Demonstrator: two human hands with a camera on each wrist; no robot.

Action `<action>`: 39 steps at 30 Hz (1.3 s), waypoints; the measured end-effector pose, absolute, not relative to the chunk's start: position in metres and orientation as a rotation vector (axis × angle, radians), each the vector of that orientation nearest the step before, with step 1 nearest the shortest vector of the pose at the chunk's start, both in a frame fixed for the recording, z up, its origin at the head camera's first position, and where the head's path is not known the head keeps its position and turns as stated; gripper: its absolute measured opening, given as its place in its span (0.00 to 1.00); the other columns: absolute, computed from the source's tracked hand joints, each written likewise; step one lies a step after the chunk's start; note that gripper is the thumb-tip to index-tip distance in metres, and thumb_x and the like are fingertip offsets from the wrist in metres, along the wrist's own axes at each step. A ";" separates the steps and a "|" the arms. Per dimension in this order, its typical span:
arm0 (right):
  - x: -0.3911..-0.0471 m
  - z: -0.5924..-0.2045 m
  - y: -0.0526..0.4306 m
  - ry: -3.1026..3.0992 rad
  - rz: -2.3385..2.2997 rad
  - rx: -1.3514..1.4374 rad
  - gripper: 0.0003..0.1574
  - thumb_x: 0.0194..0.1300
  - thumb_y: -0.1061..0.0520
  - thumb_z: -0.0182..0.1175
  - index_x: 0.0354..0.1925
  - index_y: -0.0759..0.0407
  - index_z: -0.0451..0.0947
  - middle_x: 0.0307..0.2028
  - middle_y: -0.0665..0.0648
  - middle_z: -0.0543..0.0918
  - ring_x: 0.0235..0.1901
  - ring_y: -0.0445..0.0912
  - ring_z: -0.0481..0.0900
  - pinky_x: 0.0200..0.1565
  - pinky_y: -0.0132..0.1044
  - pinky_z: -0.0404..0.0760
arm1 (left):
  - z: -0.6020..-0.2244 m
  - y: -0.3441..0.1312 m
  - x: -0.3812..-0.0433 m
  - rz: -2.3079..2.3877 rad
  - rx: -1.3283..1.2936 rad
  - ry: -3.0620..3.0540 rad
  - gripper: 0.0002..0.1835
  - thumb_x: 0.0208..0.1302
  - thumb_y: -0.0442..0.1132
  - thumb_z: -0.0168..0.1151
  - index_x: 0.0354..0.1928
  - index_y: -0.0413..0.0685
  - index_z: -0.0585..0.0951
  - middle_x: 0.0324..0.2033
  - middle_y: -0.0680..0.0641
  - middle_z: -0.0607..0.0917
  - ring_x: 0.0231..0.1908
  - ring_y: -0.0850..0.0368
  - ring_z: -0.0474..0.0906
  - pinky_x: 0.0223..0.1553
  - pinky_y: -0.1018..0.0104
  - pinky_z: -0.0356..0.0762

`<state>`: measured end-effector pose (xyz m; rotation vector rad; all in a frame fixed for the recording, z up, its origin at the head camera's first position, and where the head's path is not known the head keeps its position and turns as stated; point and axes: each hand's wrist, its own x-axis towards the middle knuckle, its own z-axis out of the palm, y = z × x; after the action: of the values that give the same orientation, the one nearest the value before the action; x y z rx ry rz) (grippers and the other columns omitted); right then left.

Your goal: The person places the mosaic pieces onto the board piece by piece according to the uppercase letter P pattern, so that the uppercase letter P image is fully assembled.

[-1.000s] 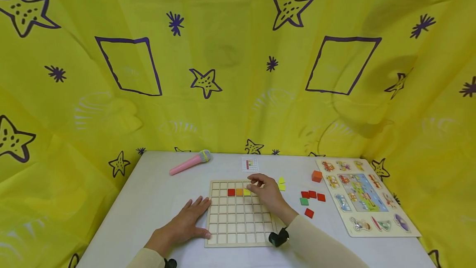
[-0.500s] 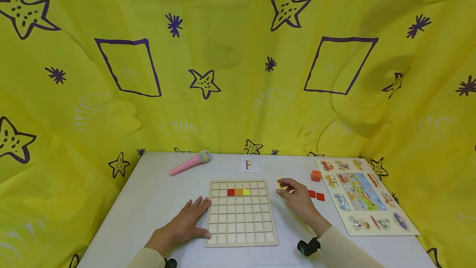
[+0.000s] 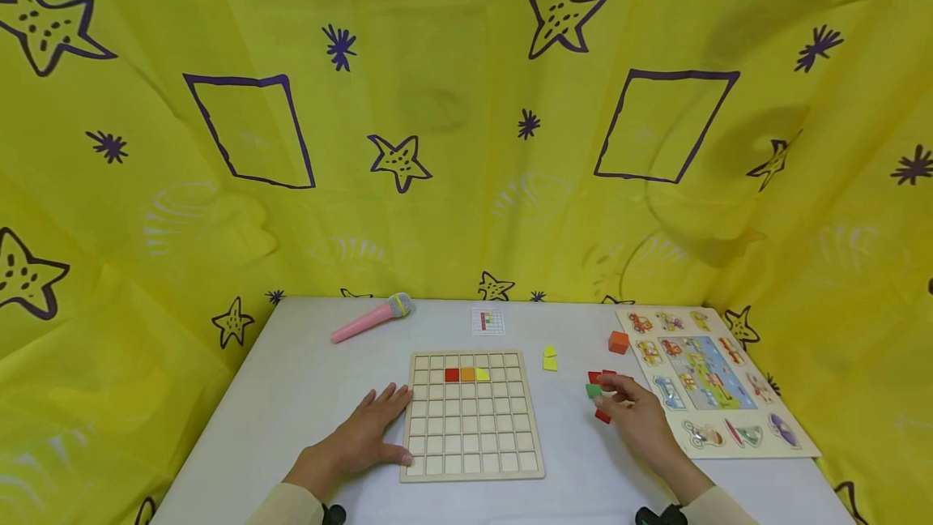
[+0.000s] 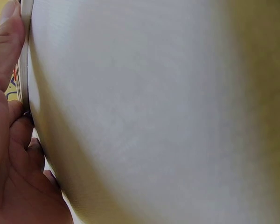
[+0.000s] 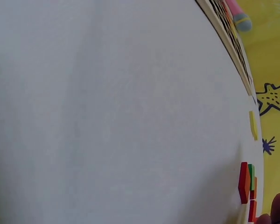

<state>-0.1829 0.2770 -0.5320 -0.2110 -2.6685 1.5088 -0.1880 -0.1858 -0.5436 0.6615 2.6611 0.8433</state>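
Observation:
My left hand (image 3: 368,428) rests flat with fingers spread beside the wooden grid board (image 3: 470,426), thumb on its lower left corner. In the left wrist view the thumb (image 4: 7,46) lies along the board's edge. A red tile (image 3: 452,375), an orange tile (image 3: 467,374) and a yellow quarter-round tile (image 3: 483,374) sit side by side in one of its upper rows. My right hand (image 3: 641,420) hovers over the loose tiles at the right, fingers slightly bent. Its fingertips are right at a green tile (image 3: 594,390); it partly covers several red tiles (image 3: 602,416).
Two yellow pieces (image 3: 550,363) lie right of the board. An orange cube (image 3: 618,342) stands near a wooden picture puzzle (image 3: 790,448). A small pattern card (image 3: 487,321) and a pink toy microphone (image 3: 364,322) lie at the back, before a yellow curtain (image 3: 452,249).
My right hand has moved from the board, past the yellow pieces, to the red and green tiles at the right. The yellow quarter-round tile stays in the grid. My left hand has not moved.

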 end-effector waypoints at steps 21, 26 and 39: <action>-0.169 -0.550 0.286 -2.846 1.275 -0.201 0.25 0.66 0.62 0.71 0.60 0.62 0.83 0.52 0.57 0.87 0.47 0.47 0.76 0.45 0.29 0.76 | -0.542 -0.185 -0.188 0.856 0.658 2.652 0.60 0.52 0.60 0.79 0.81 0.39 0.62 0.80 0.37 0.63 0.82 0.35 0.50 0.82 0.33 0.40; -0.172 -0.553 0.284 -2.865 1.257 -0.217 0.22 0.65 0.66 0.69 0.57 0.61 0.84 0.49 0.55 0.88 0.47 0.48 0.76 0.46 0.32 0.76 | -0.542 -0.185 -0.187 0.865 0.652 2.648 0.60 0.52 0.60 0.79 0.81 0.39 0.62 0.80 0.37 0.63 0.82 0.34 0.50 0.82 0.33 0.40; -0.166 -0.549 0.287 -2.887 1.233 -0.223 0.24 0.67 0.63 0.71 0.61 0.62 0.83 0.57 0.61 0.85 0.50 0.51 0.76 0.49 0.33 0.77 | -0.539 -0.185 -0.186 0.881 0.634 2.634 0.60 0.53 0.59 0.79 0.81 0.40 0.61 0.81 0.38 0.62 0.83 0.34 0.48 0.82 0.32 0.39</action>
<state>-0.1661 0.2871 -0.5493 -0.2235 -2.8866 1.2333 -0.1859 -0.1853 -0.5394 0.6340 2.6336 0.8806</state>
